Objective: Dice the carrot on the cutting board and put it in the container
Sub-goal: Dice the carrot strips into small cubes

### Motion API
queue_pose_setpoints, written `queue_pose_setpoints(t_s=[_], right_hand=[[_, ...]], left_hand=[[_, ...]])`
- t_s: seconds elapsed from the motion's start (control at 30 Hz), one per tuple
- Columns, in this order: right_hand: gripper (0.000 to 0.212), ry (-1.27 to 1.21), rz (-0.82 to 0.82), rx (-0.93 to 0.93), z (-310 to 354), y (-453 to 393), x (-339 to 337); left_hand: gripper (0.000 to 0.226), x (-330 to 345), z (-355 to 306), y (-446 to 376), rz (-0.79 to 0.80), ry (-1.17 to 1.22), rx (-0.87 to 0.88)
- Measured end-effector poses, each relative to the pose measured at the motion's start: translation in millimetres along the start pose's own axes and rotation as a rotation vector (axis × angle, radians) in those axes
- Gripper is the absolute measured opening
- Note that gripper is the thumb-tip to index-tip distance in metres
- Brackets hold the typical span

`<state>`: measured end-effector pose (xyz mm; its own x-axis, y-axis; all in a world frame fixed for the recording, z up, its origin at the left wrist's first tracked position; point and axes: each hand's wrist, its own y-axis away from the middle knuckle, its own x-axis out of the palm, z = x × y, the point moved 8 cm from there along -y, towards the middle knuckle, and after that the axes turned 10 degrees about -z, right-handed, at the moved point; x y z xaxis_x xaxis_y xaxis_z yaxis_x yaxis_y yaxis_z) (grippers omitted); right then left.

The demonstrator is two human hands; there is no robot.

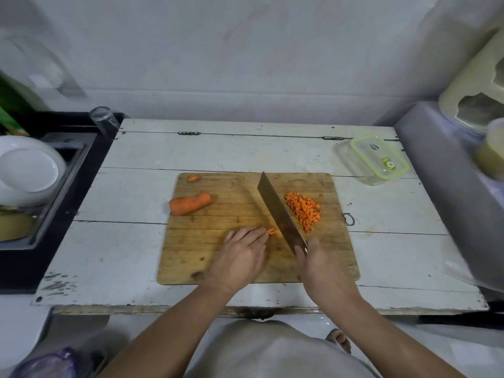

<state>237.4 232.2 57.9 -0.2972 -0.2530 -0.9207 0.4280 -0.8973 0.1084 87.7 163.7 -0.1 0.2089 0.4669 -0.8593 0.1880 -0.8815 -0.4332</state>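
Carrot [190, 204] lies crosswise on board [207, 257], cut end right.

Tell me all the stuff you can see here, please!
cutting board: one, brown wood, middle of the table
carrot piece: one, orange, uncut, left side of the board
carrot end: one, orange, far left corner of the board
carrot strips: a few, orange, at the left fingertips
carrot cubes: a pile, orange, right of the knife blade
knife: one, steel, wide blade, slanting across the board
container: one, clear with green-rimmed lid, far right of the table
table: one, worn white planks
plates: white, stacked on the left
glass: one, clear, far left corner
left hand: pinches the strips
right hand: holds the knife handle
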Motion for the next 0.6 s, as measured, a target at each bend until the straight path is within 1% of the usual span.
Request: queue_pose_setpoints(t_s=[0.17, 0.27, 0.33, 0.43, 0.6], right_hand=[[0.023, 0.093, 0.04, -0.041, 0.9, 14.6, 5.8], [0.022, 0.128, 0.016, -0.053, 10.3, 5.0, 13.5], [0.024, 0.096, 0.018, -0.043, 15.3, -9.1, 17.2], [0.026, 0.03, 0.069, -0.014, 13.7, -22.4, 14.0], [0.024, 0.002, 0.031, -0.048, 1.1, -1.8, -3.2]], left_hand=[[0.042, 1.2, 0.2, 2.3, 0.007, 0.001, -0.005], [0.04, 3.1, 1.0, 1.2, 0.021, -0.001, 0.001], [0.04, 3.3, 0.7, 2.1, 0.04, -0.003, 0.015], [0.044, 1.7, -0.2, 6.6, 0.071, -0.009, 0.03], [0.046, 1.6, 2.1, 9.0, 0.093, -0.006, -0.022]])
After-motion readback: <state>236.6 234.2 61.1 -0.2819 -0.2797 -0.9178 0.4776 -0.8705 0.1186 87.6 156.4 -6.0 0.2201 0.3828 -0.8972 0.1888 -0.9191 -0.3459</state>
